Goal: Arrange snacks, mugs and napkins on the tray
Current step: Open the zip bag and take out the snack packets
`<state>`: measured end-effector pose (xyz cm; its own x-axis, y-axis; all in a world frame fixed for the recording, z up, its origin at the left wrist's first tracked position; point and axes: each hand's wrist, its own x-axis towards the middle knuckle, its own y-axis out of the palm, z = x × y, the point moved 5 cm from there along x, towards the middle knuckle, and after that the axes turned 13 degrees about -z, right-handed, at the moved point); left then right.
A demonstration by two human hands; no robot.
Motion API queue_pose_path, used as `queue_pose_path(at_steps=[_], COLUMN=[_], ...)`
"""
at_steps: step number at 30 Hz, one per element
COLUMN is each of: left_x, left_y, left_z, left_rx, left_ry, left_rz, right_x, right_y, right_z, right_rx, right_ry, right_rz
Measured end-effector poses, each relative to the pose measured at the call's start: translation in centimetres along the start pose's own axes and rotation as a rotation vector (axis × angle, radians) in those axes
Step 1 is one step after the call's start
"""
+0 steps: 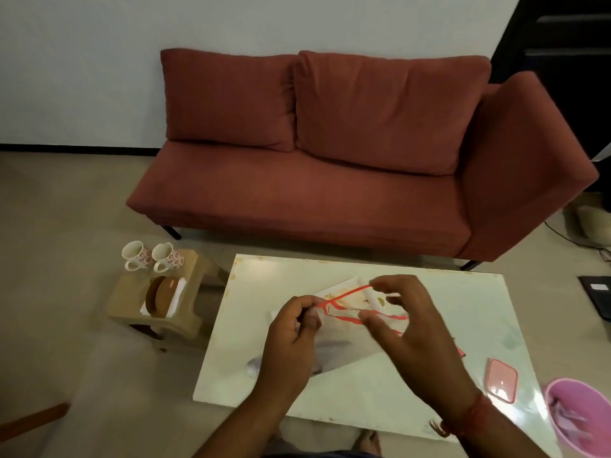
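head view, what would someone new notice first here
The big rust-red sofa fills the back against the wall. Nearer, both hands, left and right, hold a clear red-printed packet above the white table. To the left, a small beige stool carries two floral mugs and a brown item on white napkins.

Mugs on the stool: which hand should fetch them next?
Left, probably. The two mugs stand on the stool off the table's left side, nearer the left hand. The right hand would have to cross over.
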<state>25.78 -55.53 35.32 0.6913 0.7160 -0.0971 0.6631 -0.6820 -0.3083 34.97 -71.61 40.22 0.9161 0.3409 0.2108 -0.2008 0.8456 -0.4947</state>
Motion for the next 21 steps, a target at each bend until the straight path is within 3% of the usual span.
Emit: queue_pose_path(at_steps=[2, 5, 11, 14, 18, 21], left_x=[0.0, 0.2, 1.6, 2.5, 4.2, 5.2], left_y=[-0.4, -1.2, -4.5, -6.3, -8.8, -10.4], left_z=[-0.2, -0.4, -0.1, 0.1, 0.6, 0.9], left_rx=[0.009, 0.021, -0.086, -0.109, -0.132, -0.126], left_ry=[-0.008, 0.017, -0.026, -0.015, 0.003, 0.011], left_rz=[-0.009, -0.015, -0.063, -0.091, -0.167, -0.191], right_x=[0.0, 0.8, 3.0, 4.1, 3.6, 2.9], right_y=[2.0, 3.4, 2.2, 0.5, -0.2, 1.1], right_z=[1.5, 3.0, 1.8, -0.4, -3.4, -3.9], right_rx=[-0.13, -0.286, -0.432, -0.44, -0.393, -0.238], right_ry=[-0.181, -0.33, -0.338, -0.19, 0.048, 0.172], right_rz=[0.186, 0.192, 0.232, 0.308, 0.578, 0.546])
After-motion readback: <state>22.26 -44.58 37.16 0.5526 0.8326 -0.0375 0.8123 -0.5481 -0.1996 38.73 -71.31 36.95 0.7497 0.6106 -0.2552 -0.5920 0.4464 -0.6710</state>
